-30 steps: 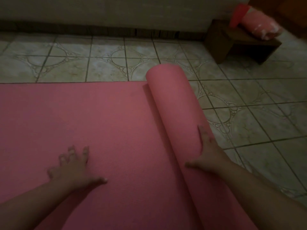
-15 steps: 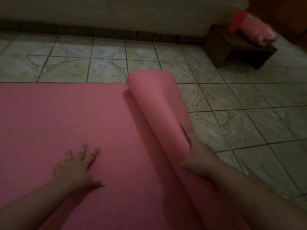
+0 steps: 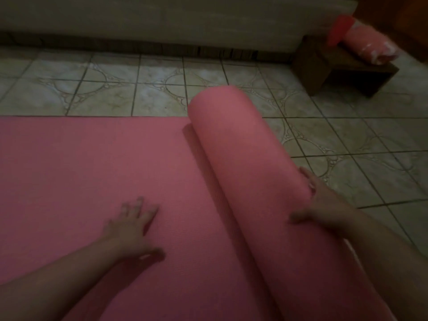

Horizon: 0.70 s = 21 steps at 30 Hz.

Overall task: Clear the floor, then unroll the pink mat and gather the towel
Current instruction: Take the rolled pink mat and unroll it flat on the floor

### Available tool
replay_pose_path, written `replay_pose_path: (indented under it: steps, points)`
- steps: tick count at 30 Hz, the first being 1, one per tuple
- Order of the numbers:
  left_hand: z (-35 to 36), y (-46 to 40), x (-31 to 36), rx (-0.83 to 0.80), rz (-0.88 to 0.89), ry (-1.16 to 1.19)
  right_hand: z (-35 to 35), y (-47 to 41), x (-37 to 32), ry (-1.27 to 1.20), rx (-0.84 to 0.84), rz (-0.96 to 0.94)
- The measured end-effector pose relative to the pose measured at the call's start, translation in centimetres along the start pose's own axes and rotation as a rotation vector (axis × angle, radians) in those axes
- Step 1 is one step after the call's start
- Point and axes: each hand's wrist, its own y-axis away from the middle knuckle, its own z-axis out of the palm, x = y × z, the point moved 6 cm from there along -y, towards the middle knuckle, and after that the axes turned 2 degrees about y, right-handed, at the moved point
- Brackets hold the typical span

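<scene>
Pink foam covers most of what we see: the mat (image 3: 97,181) lies partly flat on the tiled floor (image 3: 347,140), and the part not yet unrolled, the roll (image 3: 243,163), runs away from us just to the right of the flat stretch. Our left hand (image 3: 129,230) lies spread and released on the flat part, fingers (image 3: 139,205) splayed, grasping nothing, with the roll well off to their right. Our right hand (image 3: 319,209) cups the roll near its close end; its fingers curl over the far right side while the thumb presses the top, so we judge it a loose hold on the roll, not a clench.

To do this step well, we should press the flat part down with the left palm so it does not creep, and push the roll rightward evenly. With only one hand near the close end, the far end may lag and the mat would lie askew; moving the push toward the middle would help. Bare tiles lie beyond the right fingers. Far off sits a low wooden stool (image 3: 342,70) carrying a pink bundle (image 3: 366,47), possibly the towel.
</scene>
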Motion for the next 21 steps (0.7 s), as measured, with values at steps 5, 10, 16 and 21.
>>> replay_pose_path:
  steps: [5,10,16,21]
  points:
    - [0.6,-0.2,1.1,-0.040,-0.014,-0.090,-1.5,-0.2,2.7,-0.148,0.102,0.044]
    - [0.5,0.0,1.3,-0.030,-0.026,-0.107,2.4,0.1,2.6,0.238,0.057,0.107]
    - [0.4,0.3,1.2,-0.006,-0.025,-0.096,5.7,0.5,0.9,0.382,0.110,0.047]
    - [0.4,0.4,1.1,0.028,-0.003,-0.081,4.7,0.7,-0.3,0.229,0.062,-0.076]
